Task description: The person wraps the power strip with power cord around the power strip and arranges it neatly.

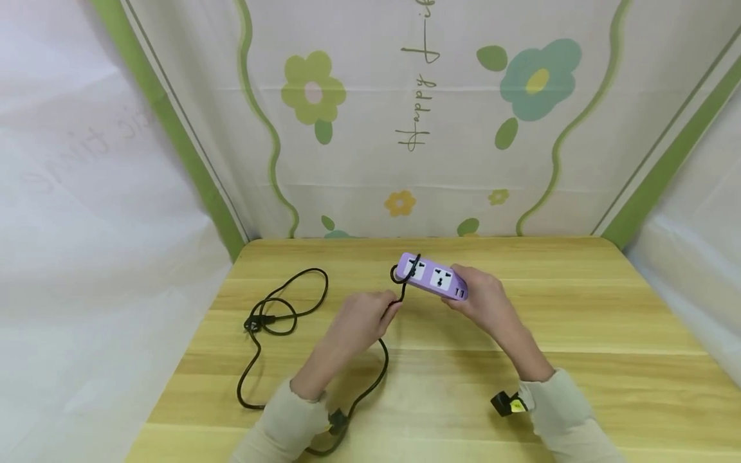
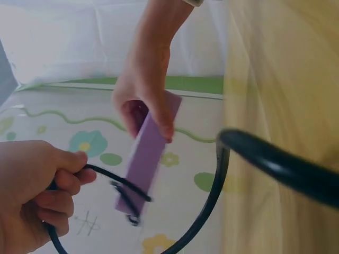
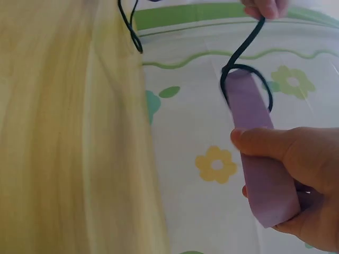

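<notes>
The right hand [image 1: 483,302] grips the purple plastic power strip [image 1: 433,276], its long axis running left-right, sockets up; the left hand [image 1: 361,318] pinches its thin black cord [image 1: 399,292]; the backdrop reads "Happy".

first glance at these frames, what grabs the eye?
The purple power strip, held up over the middle of the wooden table by the right hand, which grips its near end. The black cord loops round the strip's far end; the left hand pinches it just beside the strip, and the rest trails in loose coils over the table's left side. Behind stands a flower-printed backdrop.
</notes>
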### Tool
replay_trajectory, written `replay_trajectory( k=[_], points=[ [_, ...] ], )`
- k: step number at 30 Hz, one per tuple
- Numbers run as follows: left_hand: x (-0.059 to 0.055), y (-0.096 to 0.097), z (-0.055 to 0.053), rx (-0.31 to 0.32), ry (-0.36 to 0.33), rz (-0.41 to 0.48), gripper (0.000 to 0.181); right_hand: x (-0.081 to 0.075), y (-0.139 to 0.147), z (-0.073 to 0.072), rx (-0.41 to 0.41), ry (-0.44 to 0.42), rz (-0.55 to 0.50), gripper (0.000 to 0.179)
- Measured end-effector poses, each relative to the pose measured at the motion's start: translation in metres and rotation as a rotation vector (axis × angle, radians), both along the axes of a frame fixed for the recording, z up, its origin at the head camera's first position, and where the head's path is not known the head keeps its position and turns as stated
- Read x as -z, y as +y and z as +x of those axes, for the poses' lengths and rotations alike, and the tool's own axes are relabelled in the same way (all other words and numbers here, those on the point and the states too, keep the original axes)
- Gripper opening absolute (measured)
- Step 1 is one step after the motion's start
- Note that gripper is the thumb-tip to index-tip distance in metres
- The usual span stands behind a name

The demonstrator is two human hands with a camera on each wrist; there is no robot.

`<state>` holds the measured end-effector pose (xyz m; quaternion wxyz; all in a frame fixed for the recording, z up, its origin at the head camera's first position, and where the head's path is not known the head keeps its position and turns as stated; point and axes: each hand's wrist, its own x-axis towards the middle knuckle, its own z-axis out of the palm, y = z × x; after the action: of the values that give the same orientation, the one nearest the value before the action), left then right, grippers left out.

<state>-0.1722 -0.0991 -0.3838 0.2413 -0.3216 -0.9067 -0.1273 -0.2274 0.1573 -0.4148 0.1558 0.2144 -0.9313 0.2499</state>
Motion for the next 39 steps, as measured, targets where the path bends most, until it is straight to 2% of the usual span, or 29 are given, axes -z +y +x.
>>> replay_trajectory(
  k=[5, 9, 15, 19, 22, 26, 30, 33, 36, 39],
  points=[
    [-0.001, -0.01, -0.005, 0.027, 0.031, -0.022, 0.021, 0.005, -0.017, 0.005, -0.05, -0.019, 0.076, 0.056],
    [-0.007, -0.018, -0.008, 0.065, 0.003, -0.045, 0.016, 0.003, -0.026, 0.013, -0.106, -0.029, 0.135, 0.059],
    [-0.012, -0.029, -0.018, 0.174, -0.038, 0.031, 0.005, -0.005, -0.033, 0.023, -0.225, -0.031, 0.21, 0.051],
    [-0.01, -0.036, -0.026, 0.241, -0.09, 0.069, 0.004, -0.012, -0.034, 0.031, -0.318, -0.018, 0.215, 0.05],
    [-0.006, -0.043, -0.032, 0.297, -0.187, 0.151, 0.004, -0.018, -0.032, 0.036, -0.39, 0.002, 0.176, 0.053],
    [0.0, -0.051, -0.041, 0.416, -0.331, 0.332, 0.007, -0.024, -0.027, 0.04, -0.484, 0.029, 0.098, 0.057],
    [0.006, -0.055, -0.045, 0.523, -0.414, 0.477, 0.011, -0.03, -0.023, 0.04, -0.583, 0.058, 0.004, 0.059],
    [0.008, -0.052, -0.047, 0.579, -0.468, 0.559, 0.015, -0.033, -0.019, 0.04, -0.638, 0.074, -0.074, 0.058],
    [0.01, -0.047, -0.046, 0.593, -0.528, 0.625, 0.018, -0.034, -0.016, 0.038, -0.663, 0.08, -0.143, 0.058],
    [0.012, -0.042, -0.043, 0.556, -0.57, 0.649, 0.02, -0.034, -0.012, 0.036, -0.665, 0.091, -0.193, 0.059]
  ],
)
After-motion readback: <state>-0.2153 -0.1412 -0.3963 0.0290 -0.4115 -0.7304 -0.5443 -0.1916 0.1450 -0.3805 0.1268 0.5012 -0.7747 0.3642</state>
